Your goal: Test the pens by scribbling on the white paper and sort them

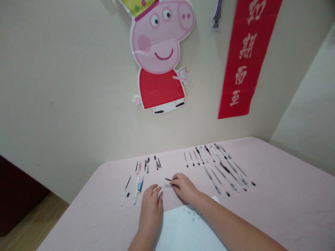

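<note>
Gripping a clear pen (169, 185) in the right hand (184, 188), fingers closed round its barrel, low over the pink table (274, 209); resting the left hand (151, 205) open and empty, fingertips just beside the pen's free end, probably steadying it beyond the white sheet (183, 232).

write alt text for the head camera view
Two hands work on a pink table: the right hand pinches a pen, the left hand rests flat beside it. Rows of pens lie beyond; a pig cutout and red banner hang on the wall.
</note>
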Action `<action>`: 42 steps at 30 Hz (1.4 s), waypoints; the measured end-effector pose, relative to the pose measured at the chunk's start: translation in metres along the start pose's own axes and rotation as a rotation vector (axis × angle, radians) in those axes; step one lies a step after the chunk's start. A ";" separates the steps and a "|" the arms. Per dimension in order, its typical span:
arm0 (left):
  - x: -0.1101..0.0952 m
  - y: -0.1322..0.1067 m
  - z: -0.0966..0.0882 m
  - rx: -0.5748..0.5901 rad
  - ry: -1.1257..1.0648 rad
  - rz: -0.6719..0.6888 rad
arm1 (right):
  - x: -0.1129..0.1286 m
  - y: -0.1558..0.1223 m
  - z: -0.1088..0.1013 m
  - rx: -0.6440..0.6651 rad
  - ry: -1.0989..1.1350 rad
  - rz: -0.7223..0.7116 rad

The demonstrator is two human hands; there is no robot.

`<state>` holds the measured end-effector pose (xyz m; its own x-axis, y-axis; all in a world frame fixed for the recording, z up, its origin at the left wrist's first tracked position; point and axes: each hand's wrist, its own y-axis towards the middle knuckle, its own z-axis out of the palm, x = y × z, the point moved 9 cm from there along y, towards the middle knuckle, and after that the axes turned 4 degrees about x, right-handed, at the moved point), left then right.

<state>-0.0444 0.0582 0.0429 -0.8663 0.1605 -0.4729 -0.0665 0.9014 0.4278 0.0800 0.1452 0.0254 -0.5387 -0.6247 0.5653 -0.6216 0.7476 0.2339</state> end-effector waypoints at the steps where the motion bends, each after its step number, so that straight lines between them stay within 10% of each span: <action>1: 0.002 0.004 0.000 -0.001 0.020 0.011 | 0.000 -0.001 -0.001 -0.001 0.011 0.000; 9: 0.021 0.011 0.015 0.088 -0.016 -0.075 | -0.002 -0.005 -0.016 -0.044 0.128 -0.050; 21: -0.010 0.016 0.026 0.172 -0.295 -0.008 | -0.006 -0.002 -0.008 -0.038 0.105 -0.089; 42: -0.051 0.041 0.049 0.523 0.508 0.183 | -0.014 0.002 -0.013 -0.087 0.185 -0.075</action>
<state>0.0214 0.1066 0.0474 -0.9712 0.2352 0.0389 0.2347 0.9719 -0.0162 0.0938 0.1585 0.0282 -0.3741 -0.6335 0.6774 -0.6007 0.7220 0.3435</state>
